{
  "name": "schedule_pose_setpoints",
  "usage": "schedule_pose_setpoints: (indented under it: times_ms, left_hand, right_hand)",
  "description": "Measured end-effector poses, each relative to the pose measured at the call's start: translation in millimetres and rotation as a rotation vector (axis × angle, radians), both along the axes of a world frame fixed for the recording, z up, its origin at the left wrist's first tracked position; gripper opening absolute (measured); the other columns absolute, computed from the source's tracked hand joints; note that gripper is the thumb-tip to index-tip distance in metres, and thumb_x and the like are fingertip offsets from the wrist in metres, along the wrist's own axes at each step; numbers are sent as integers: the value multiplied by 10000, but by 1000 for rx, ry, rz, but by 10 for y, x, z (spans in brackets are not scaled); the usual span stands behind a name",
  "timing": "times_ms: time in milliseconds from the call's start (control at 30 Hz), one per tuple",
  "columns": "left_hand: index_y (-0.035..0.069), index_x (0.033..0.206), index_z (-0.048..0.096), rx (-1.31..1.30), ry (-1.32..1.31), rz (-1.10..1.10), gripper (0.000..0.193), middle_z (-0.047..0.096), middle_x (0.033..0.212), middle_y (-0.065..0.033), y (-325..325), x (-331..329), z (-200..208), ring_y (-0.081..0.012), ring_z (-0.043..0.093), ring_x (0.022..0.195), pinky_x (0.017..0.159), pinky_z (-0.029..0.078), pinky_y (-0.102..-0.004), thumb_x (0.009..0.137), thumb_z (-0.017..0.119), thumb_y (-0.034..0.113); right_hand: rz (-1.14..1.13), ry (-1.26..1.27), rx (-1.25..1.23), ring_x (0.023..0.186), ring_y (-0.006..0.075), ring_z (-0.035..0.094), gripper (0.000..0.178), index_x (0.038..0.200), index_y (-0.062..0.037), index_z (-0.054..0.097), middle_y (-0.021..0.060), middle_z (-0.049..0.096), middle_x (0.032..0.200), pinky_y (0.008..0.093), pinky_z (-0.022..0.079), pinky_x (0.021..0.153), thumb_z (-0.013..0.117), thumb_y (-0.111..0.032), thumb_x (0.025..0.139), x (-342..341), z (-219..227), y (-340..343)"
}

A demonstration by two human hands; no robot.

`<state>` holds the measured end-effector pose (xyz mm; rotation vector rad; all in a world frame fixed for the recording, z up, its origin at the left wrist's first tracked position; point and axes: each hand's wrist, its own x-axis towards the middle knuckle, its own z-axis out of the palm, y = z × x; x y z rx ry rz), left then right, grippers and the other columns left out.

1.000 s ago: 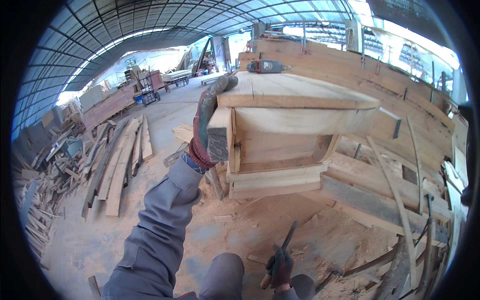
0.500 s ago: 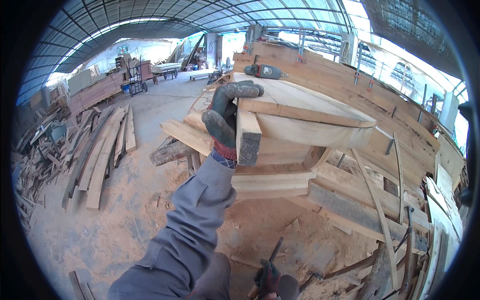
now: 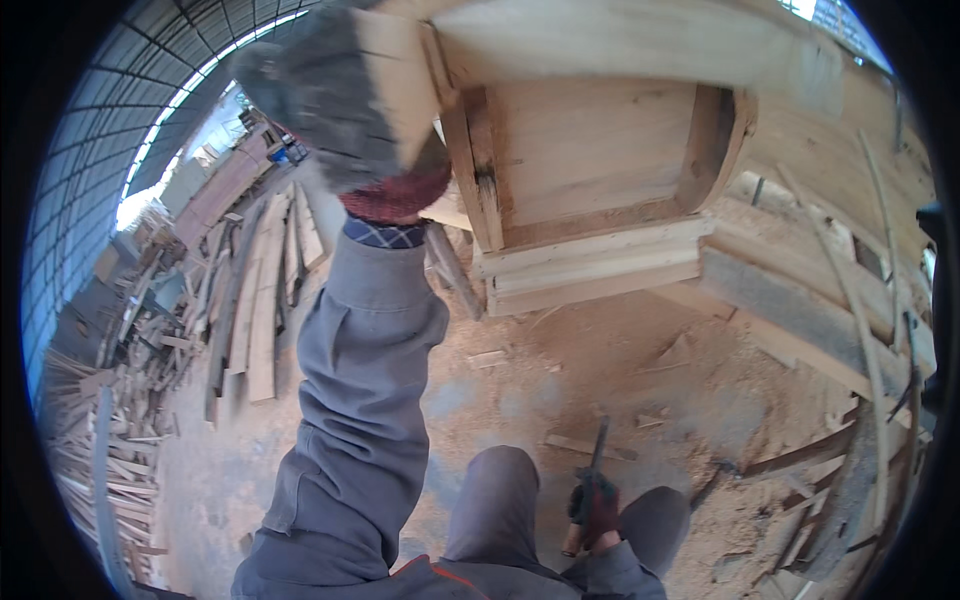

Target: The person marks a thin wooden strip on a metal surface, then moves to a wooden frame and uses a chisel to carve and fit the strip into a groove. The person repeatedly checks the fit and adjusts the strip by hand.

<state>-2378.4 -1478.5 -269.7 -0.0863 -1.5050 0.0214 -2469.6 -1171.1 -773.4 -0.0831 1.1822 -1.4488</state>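
My left hand [image 3: 325,110], in a dark worn glove with a red cuff, is raised at the upper left and closed around the end of a pale wooden beam [image 3: 402,75]. Motion blurs it, and its fingertips are partly hidden. Beside it stands a large wooden frame with a recessed panel [image 3: 595,150] and a stepped lower ledge [image 3: 600,268]. Low down between my knees, my right hand [image 3: 597,505], also gloved, is wrapped around a chisel [image 3: 600,445]. Its dark blade points up and away, and its wooden handle shows below the fist.
Long boards [image 3: 262,300] and a heap of scrap wood [image 3: 120,470] lie on the left. Sawdust and offcuts cover the floor [image 3: 560,370]. At the right are a heavy timber [image 3: 790,300], thin leaning strips [image 3: 850,270] and more loose wood [image 3: 830,500].
My view has tilted down and come closer to the frame. The left hand, still on the beam, now appears larger and higher. The chisel remains in my right hand; the drill on top is out of view.
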Motion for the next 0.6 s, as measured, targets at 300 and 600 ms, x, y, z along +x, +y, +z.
schedule_pose_setpoints:
  times_ms: [300, 600]
  left_hand:
    - [25, 1493, 523, 232, -60, -272, 571, 651, 1376, -130, 147, 103, -18, -290, 623, 1258, 1088, 468, -471, 1047, 646, 360]
    - [52, 1532, 495, 328, 82, -440, 625, 597, 1460, -131, 52, -108, 23, -317, 563, 1341, 1150, 416, -494, 1049, 591, 436]
  right_hand:
    - [124, -139, 250, 503, 206, 587, 282, 1002, -87, 720, 53, 614, 656, 377, 472, 464, 684, -365, 1026, -14, -642, -293]
    - [203, -201, 208, 521, 206, 579, 269, 947, -76, 641, 70, 609, 681, 381, 466, 474, 660, -330, 1035, 166, -669, -309]
